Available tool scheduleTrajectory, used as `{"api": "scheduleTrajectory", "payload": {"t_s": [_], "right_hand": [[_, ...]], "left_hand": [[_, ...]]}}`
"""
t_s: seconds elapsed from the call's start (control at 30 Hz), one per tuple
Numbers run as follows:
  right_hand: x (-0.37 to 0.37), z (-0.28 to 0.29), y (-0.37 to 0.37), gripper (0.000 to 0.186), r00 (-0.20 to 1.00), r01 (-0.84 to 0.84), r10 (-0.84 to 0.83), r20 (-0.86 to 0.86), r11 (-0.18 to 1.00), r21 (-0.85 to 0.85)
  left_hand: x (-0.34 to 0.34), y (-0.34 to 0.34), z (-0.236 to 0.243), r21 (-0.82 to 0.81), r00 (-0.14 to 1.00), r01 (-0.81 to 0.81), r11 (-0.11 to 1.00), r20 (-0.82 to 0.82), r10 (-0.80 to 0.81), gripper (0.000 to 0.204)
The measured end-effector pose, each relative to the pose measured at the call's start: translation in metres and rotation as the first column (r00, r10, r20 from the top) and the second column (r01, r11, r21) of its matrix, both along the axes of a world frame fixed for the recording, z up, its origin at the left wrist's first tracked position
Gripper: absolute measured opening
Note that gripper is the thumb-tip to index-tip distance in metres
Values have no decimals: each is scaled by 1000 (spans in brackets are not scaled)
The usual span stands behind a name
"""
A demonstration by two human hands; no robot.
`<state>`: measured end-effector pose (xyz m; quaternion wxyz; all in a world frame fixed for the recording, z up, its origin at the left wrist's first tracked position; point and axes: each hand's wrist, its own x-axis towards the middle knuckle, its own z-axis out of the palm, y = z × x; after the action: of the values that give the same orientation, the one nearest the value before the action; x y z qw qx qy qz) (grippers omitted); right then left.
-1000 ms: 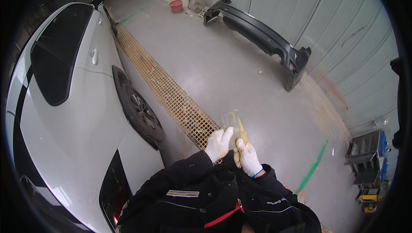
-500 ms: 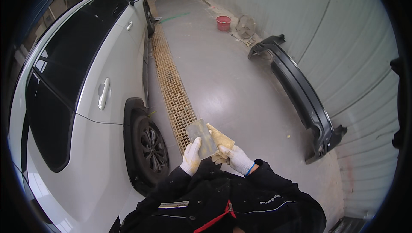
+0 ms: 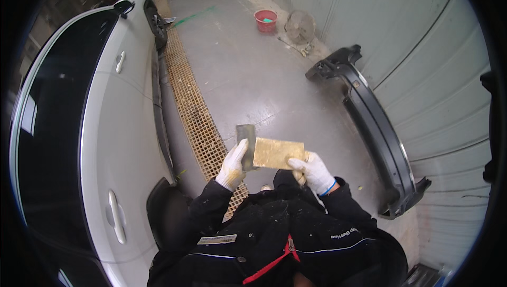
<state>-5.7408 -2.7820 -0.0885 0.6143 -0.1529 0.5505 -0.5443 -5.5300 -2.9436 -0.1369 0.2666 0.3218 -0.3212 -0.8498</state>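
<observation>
Both of my hands wear white knit gloves with yellowish palms and fingers. My left hand (image 3: 233,166) is closed on the lower part of a dark grey flat rectangular pad (image 3: 246,134), which stands almost upright and is turned partly edge-on. With thumb on top, my right hand (image 3: 312,171) pinches the right end of a flat tan rectangular piece (image 3: 273,153), perhaps sandpaper. Its broad face is turned up, and its left end lies right beside the grey pad; I cannot tell whether they touch. My right fingers are partly hidden beneath it.
A white car (image 3: 124,134) stands close on my left, beside a yellowish floor grating (image 3: 193,110). To the right, a dark bumper (image 3: 377,128) lies along the pale wall (image 3: 422,60). Farther off are a red basin (image 3: 265,21) and a round floor fan (image 3: 300,27).
The two pieces, overlapping before, are now side by side. My right hand has moved right and turned the tan piece level; the grey pad has tilted more edge-on. My view has shifted along the car.
</observation>
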Motion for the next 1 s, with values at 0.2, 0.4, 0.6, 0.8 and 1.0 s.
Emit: {"api": "scheduleTrajectory", "payload": {"t_s": [0.2, 0.4, 0.6, 0.8, 1.0], "right_hand": [[-95, -29, -180, 27, 987, 146, -155, -45, 975, -169], [-176, -15, -385, 32, 996, 92, -93, 8, 959, -267], [-236, 2, -579, 34, 983, -154, 114, -145, 941, -300], [-291, -15, -767, 32, 985, 102, -39, 165, 914, -392], [-376, -7, -933, 35, 924, 279, -129, 360, 871, -405]], "left_hand": [[-94, -170, 3, 70, 953, 293, 953, -106, -285, 55], [-154, -335, 47, 193, 995, -61, 979, -60, 73, 64], [-182, -490, 43, 487, 900, -110, 866, -320, 294, 77], [-248, -666, 7, 267, 861, 169, 949, -509, -10, 90], [-319, -854, 26, 254, 928, 323, 912, -272, -253, 68]]}}
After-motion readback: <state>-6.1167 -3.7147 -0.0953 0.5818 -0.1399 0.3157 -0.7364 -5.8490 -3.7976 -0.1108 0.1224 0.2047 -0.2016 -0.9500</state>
